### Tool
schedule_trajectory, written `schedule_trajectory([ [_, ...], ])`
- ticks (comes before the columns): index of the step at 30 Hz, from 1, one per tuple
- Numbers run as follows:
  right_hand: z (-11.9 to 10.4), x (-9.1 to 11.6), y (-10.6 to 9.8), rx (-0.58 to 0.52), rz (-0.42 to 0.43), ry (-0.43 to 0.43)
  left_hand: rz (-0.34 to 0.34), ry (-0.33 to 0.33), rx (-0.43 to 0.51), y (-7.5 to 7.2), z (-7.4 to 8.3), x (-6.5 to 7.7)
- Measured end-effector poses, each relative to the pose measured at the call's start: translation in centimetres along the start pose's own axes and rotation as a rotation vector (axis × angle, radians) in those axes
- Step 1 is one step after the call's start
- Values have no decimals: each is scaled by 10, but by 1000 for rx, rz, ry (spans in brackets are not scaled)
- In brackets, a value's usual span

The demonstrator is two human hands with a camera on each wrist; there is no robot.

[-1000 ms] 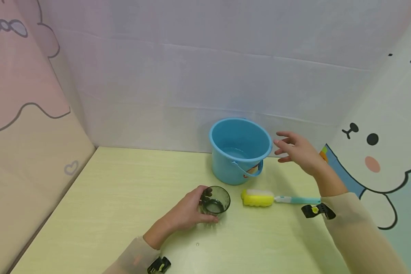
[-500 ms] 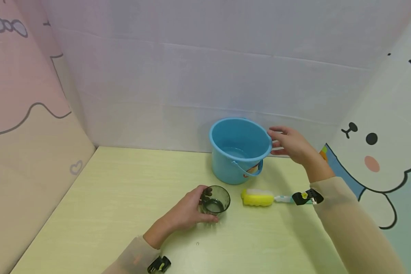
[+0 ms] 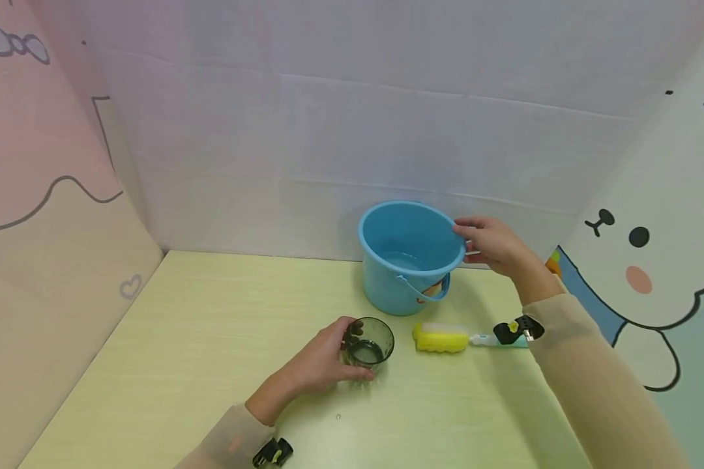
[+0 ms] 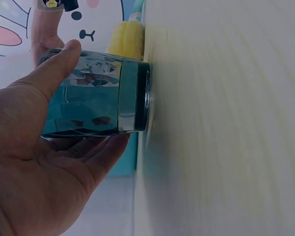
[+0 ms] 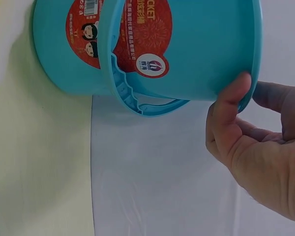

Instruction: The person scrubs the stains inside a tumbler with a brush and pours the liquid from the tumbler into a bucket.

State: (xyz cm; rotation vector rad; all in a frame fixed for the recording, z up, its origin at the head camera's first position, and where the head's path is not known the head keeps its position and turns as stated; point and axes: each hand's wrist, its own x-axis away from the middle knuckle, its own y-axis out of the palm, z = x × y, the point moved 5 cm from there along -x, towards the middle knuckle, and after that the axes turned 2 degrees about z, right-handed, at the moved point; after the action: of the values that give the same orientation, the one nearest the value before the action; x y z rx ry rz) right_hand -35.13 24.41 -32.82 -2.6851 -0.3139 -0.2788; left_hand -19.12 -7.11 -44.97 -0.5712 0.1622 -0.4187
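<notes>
The left hand (image 3: 327, 362) curls around a glass cup (image 3: 375, 344), away from the back edge of the table (image 3: 223, 339). The right hand (image 3: 494, 246) pinches the blue bucket (image 3: 382, 281) up top, near that edge. A hard pull could tip it over.

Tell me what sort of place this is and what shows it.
Probably a small set-up work booth: a pale table closed in by a creased, whitish sheet at the back, with cartoon-printed coverings on both sides. The wider room isn't visible.
</notes>
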Motion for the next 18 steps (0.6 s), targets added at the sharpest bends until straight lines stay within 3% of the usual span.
schedule_trajectory([
  [9, 4, -2, 2, -47, -10, -13, -2, 0, 1, 1, 1, 0],
  [18, 12, -2, 1, -166, -23, -3, -6, -5, 0, 1, 0, 0],
])
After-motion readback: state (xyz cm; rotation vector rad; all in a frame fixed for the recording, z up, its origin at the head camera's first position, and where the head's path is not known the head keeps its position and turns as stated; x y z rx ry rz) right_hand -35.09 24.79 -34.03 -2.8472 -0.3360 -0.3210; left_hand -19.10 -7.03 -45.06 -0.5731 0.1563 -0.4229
